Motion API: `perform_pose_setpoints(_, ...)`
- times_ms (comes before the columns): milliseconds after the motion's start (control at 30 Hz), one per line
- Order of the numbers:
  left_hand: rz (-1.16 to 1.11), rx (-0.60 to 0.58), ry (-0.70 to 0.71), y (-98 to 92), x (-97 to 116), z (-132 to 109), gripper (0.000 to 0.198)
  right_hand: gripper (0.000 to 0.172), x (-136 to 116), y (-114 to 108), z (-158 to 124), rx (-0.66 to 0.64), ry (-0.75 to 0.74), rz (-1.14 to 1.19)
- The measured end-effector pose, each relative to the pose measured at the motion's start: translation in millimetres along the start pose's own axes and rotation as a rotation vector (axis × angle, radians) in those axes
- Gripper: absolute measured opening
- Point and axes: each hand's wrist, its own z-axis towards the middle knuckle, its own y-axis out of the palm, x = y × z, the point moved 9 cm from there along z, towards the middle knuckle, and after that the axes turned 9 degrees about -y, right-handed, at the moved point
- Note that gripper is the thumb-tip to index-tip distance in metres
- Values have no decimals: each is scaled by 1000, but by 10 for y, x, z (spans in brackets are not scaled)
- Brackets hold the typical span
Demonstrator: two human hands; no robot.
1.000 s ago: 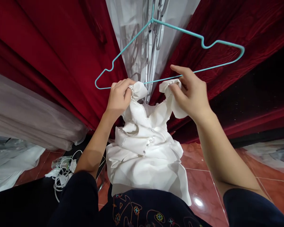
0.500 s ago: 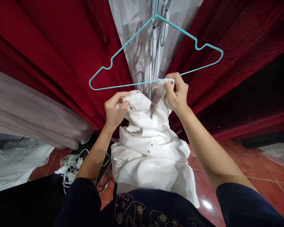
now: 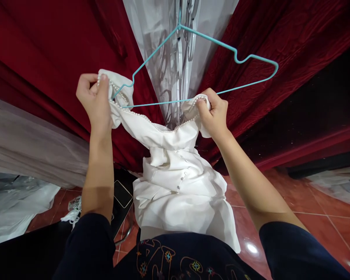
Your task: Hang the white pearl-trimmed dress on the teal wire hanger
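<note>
A white dress (image 3: 175,171) with a pearl-trimmed neckline and small covered buttons hangs down in front of me. My left hand (image 3: 95,97) is closed on its left shoulder part, which is looped over the left end of a light-blue hanger (image 3: 212,38). My right hand (image 3: 211,112) pinches the other pearl-edged shoulder part, just below the hanger's bottom bar. The hanger's right end sticks out bare, with no fabric on it. Some of the dress's lower part lies bunched against my body.
Red curtains (image 3: 55,50) flank a pale sheer drape (image 3: 151,31) and a grey metal scrollwork frame. A phone (image 3: 123,193) lies on a dark surface at lower left, near white cables (image 3: 73,214). White fabric (image 3: 20,206) rests at far left above the red tiled floor (image 3: 335,229).
My left hand has moved up and left, stretching the neckline wide and bringing the left shoulder part over the hanger's left end. My right hand stays nearly in place. The view has shifted slightly.
</note>
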Motion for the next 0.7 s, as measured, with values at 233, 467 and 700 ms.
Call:
perform_pose_setpoints(233, 222, -28, -129, 661, 588, 184, 71, 23, -21, 7, -34, 22, -12, 23)
perform_pose_setpoints(467, 111, 12, 125, 879, 1162, -380, 56, 20, -20, 38, -37, -14, -21, -8)
perform_pose_setpoints(700, 299, -436, 120, 1483, 1202, -874, 40, 24, 8, -44, -72, -48, -71, -66)
